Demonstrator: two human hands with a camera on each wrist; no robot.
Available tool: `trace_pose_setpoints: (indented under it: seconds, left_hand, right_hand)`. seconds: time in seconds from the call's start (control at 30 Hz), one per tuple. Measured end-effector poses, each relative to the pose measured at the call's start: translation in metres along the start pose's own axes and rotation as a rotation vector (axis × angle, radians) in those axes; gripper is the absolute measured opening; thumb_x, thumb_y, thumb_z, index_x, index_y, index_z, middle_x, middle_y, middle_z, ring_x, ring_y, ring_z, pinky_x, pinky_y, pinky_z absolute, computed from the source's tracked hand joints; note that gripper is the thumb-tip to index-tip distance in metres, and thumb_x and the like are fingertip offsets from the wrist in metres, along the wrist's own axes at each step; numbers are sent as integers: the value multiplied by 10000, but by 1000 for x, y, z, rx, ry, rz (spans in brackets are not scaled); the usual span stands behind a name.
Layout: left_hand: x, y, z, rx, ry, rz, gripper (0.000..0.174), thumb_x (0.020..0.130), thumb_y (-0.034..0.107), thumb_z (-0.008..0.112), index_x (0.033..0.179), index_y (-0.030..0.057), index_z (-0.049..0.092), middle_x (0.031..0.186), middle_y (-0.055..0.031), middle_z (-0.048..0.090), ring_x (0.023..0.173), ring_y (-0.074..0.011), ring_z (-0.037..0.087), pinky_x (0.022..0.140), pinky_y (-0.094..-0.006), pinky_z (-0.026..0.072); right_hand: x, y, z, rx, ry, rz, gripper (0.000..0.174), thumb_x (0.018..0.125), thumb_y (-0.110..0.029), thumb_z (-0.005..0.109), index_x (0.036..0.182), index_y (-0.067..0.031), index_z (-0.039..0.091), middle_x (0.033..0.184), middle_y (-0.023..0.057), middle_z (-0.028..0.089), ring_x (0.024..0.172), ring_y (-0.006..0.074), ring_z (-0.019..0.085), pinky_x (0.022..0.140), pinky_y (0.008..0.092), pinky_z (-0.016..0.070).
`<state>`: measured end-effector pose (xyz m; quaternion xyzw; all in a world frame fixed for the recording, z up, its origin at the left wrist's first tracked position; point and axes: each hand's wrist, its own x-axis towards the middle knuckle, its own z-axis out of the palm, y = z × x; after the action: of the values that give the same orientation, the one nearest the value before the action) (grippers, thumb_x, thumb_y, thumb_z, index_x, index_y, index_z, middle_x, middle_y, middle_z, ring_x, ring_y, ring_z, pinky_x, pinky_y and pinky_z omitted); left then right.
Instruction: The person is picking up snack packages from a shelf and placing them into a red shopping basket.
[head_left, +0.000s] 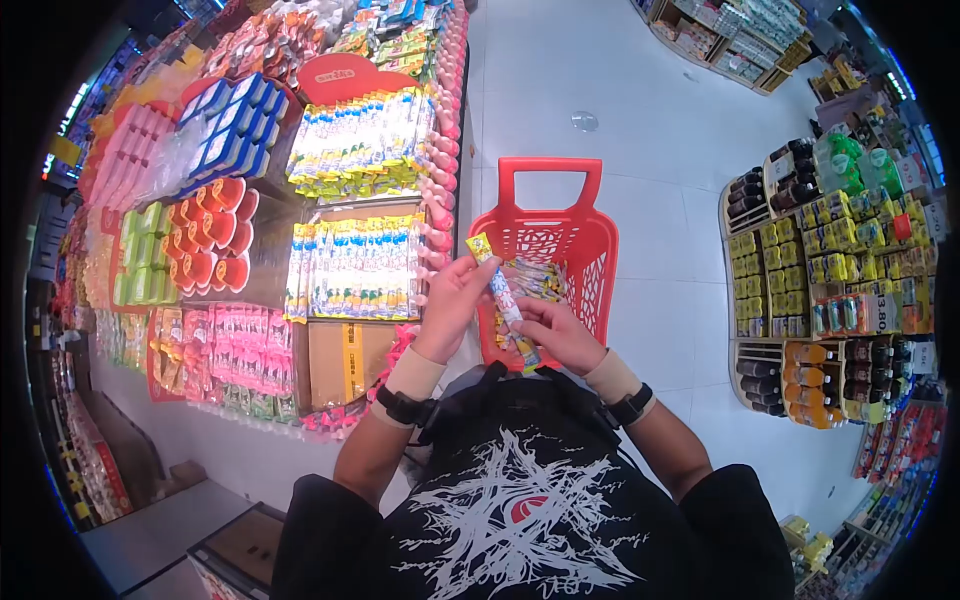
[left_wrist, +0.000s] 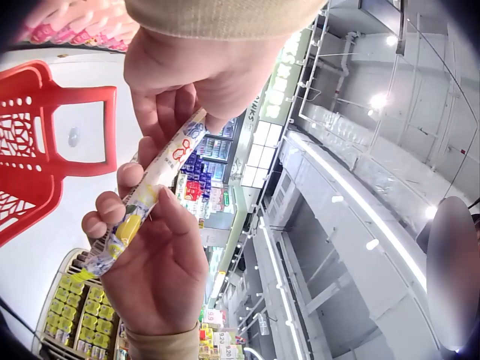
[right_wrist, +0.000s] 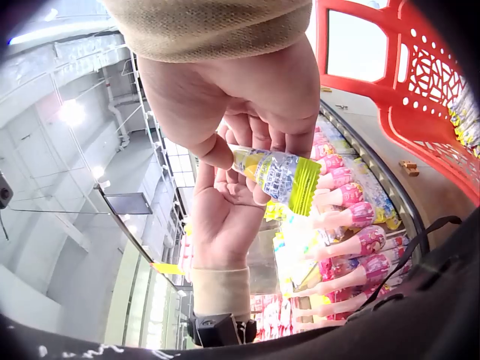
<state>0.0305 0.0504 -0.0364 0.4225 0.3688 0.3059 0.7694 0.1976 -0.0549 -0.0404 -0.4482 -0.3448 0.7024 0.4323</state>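
One glossy, crimp-ended stick packet [head_left: 503,293] lies at two o'clock from the left hand [head_left: 451,306], ten from the right hand [head_left: 562,338], both pinching it.

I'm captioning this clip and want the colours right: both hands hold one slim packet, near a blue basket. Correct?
Not quite: the basket is red, not blue, as the head view shows. The left hand and right hand do hold one slim packet near it.

Shop: rows of wrapped packets [head_left: 362,268], drink bottles [head_left: 808,380], price sign [head_left: 884,313], red shopping basket [head_left: 599,265].
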Motion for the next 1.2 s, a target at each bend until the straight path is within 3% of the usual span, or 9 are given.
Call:
trace_pose_setpoints:
  seconds: [0.13, 0.33, 0.47, 0.5, 0.8, 0.93, 1.0, 1.1, 1.2]
  left_hand:
    - [-7, 8, -6, -43, 17, 54, 287, 1027, 204, 534, 1167, -44, 570, 1083, -163, 680, 953, -187, 689, 863, -307, 571]
    - [-20, 18, -16, 52, -52, 92, 282, 1034, 192, 511, 1185, -41, 565, 1125, -140, 669, 991, -163, 664, 832, -294, 558]
    - [-36, 10, -14, 123, -68, 139, 270, 987, 150, 604, 1197, -16, 570, 1106, -65, 667, 982, -89, 630, 768, -240, 545]
    - [-42, 17, -9, 68, -17, 76, 278, 965, 136, 641, 1201, 5, 576, 1075, -28, 664, 966, -67, 620, 732, -221, 536]
    - [-45, 38, -51, 164, 173, 108, 274, 949, 133, 666, 1161, -26, 598, 975, -18, 664, 837, -49, 612, 710, -198, 504]
    - [-31, 27, -115, 460, 407, 341, 245, 925, 133, 696, 1100, -32, 648, 916, -6, 671, 814, -57, 613, 717, -220, 510]
    - [-27, 22, -161, 764, 554, 432, 294, 863, 171, 755, 1076, -14, 671, 871, -59, 690, 752, -144, 659, 660, -282, 521]
    - [-29, 31, -224, 1267, 717, 377, 290, 822, 175, 759, 1047, 9, 684, 898, -134, 703, 797, -266, 684, 714, -364, 539]
    - [-31, 42, -245, 1410, 783, 274, 280, 808, 197, 744, 1025, 31, 686, 916, -178, 690, 833, -353, 668, 744, -438, 532]
  right_hand:
    - [0, -11, 10, 50, -53, 8, 328, 990, -80, 530, 1298, 31, 512, 1077, 89, 668, 886, 113, 656, 804, 267, 539]
    - [8, -30, 20, 79, -118, -34, 383, 1005, -102, 537, 1359, 26, 463, 1168, 122, 657, 1010, 187, 678, 876, 314, 556]
    - [14, -38, 25, 31, -76, -108, 359, 999, -90, 546, 1327, -1, 432, 1186, 126, 653, 1075, 221, 670, 888, 316, 551]
    - [16, -37, 26, 27, -76, -126, 343, 999, -90, 548, 1312, -10, 434, 1179, 124, 656, 1073, 220, 670, 887, 315, 550]
    - [27, -26, 12, -93, 31, -130, 258, 1001, -117, 550, 1241, -39, 496, 1081, 106, 675, 955, 160, 670, 809, 285, 549]
    - [21, -22, -10, -87, 96, -97, 213, 1016, -151, 530, 1188, -27, 543, 1021, 87, 673, 878, 141, 675, 762, 262, 543]
    - [14, -22, -16, -52, 154, -80, 205, 1017, -157, 531, 1174, -27, 555, 1005, 81, 671, 851, 141, 676, 750, 256, 539]
    - [7, -14, -29, -14, 191, -80, 200, 1015, -167, 539, 1151, -23, 569, 977, 77, 674, 820, 137, 675, 716, 251, 530]
    - [4, -12, -32, -15, 193, -77, 209, 1015, -174, 543, 1153, -19, 566, 970, 78, 675, 809, 136, 674, 708, 253, 528]
